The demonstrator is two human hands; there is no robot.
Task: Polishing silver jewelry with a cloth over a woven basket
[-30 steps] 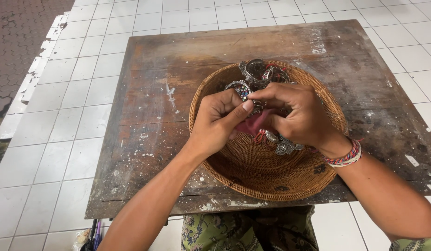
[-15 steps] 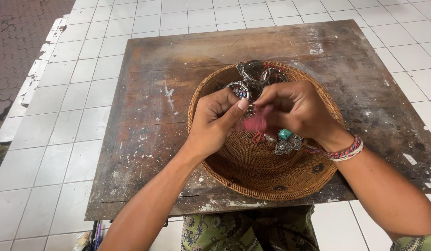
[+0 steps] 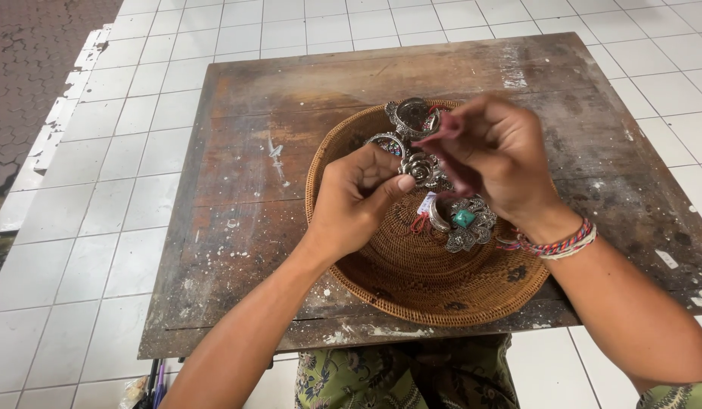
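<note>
1. Left hand point(image 3: 360, 198) pinches a small silver rose-shaped ring point(image 3: 421, 168) betw. thumb and forefinger, fingers closed narrow on it, held just above the round woven rattan basket point(image 3: 442, 291).
2. Right hand point(image 3: 496, 163) is closed on a dusty-pink cloth point(image 3: 444, 130), bunched in the fingertips; hand is motion-blurred, so exact finger spread can't be told.
3. Key relation: ring sits at the tip of the L thumb, directly left of the R fingers, cloth touching or just beside it, can't tell which. Both hands meet over the basket's far half; neither is clearly nearer, L holds the ring, R brings cloth in from the right.
4. Ring's flower face points up and slightly toward the R hand.
5. In the basket: silver piece w/ turquoise stone point(image 3: 464, 221) below the R hand; more ornate silver bangles point(image 3: 410, 115) at far rim.
6. Basket rests on a worn, paint-flecked wooden table point(image 3: 237, 227) over white floor tiles point(image 3: 78, 151).
</note>
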